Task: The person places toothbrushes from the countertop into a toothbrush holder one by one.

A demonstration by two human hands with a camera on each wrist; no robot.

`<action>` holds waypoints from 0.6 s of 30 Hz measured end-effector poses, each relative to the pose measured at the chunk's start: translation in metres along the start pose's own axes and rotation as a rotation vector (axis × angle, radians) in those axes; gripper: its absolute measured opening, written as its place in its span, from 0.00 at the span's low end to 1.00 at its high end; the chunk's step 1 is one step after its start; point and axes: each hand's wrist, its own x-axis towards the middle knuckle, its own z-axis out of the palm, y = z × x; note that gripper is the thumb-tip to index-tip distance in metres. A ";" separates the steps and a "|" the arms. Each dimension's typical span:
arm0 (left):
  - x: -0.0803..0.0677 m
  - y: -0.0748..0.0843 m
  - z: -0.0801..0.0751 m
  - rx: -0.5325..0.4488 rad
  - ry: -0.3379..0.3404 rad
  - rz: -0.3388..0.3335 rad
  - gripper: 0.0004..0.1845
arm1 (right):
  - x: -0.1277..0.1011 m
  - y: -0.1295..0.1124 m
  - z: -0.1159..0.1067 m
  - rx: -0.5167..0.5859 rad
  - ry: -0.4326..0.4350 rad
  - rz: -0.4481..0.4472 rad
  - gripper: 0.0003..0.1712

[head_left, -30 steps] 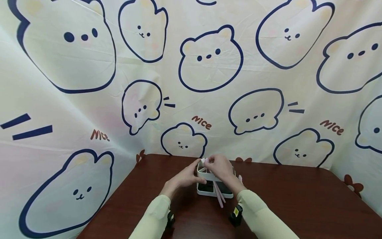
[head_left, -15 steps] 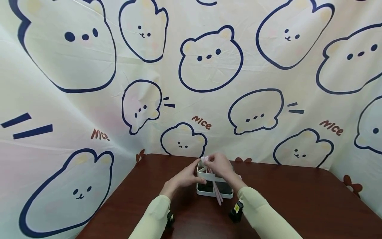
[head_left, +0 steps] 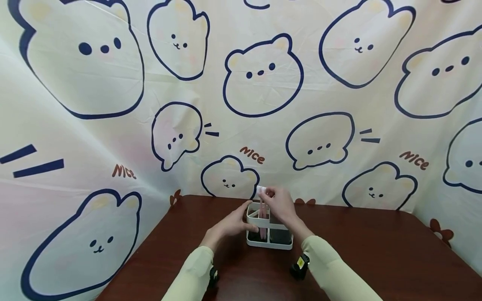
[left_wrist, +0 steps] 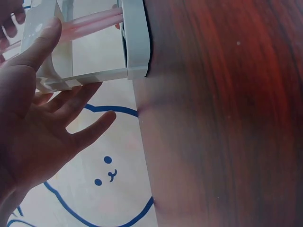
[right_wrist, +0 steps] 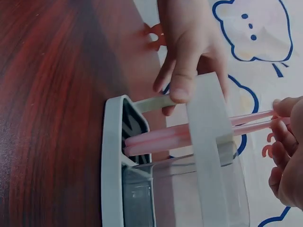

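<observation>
A white toothbrush holder [head_left: 269,246] stands on the table, with an upper divided frame and a dark-lined base. My left hand [head_left: 229,225] grips its left side. In the left wrist view its thumb lies on the upper frame [left_wrist: 35,30] and fingers go behind the post. My right hand [head_left: 281,207] pinches two pink toothbrushes [head_left: 262,212] near their white heads [head_left: 260,190], above the frame. They stand nearly upright through an upper opening. In the right wrist view their thick handle ends [right_wrist: 158,139] reach into the base, beside a clear cup [right_wrist: 177,189].
The holder rests on a dark red-brown table [head_left: 350,251], near its back edge. Behind it hangs a pale cloth [head_left: 263,138] printed with bear faces. A black device [head_left: 300,266] is strapped at the right wrist.
The toothbrushes' handle ends, which slanted out in front of the holder, now sit inside it, and the brushes are straighter. My right hand has risen slightly; the left hand keeps its grip.
</observation>
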 end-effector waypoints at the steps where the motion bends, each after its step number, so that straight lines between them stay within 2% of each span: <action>1: 0.000 0.000 0.000 0.001 0.000 0.000 0.49 | -0.001 0.001 0.000 -0.001 -0.010 0.011 0.12; 4: -0.001 0.000 -0.001 -0.001 0.003 0.004 0.49 | -0.001 0.001 -0.002 -0.012 -0.049 0.034 0.15; 10: -0.001 0.000 -0.001 0.003 0.005 0.007 0.49 | -0.004 0.007 -0.018 -0.048 -0.132 0.060 0.31; 14: -0.001 0.000 0.000 0.016 0.010 -0.003 0.50 | -0.010 0.020 -0.032 -0.090 -0.137 0.060 0.33; 18: -0.002 0.000 0.000 0.020 0.016 -0.010 0.51 | -0.017 0.033 -0.047 -0.100 -0.125 0.065 0.30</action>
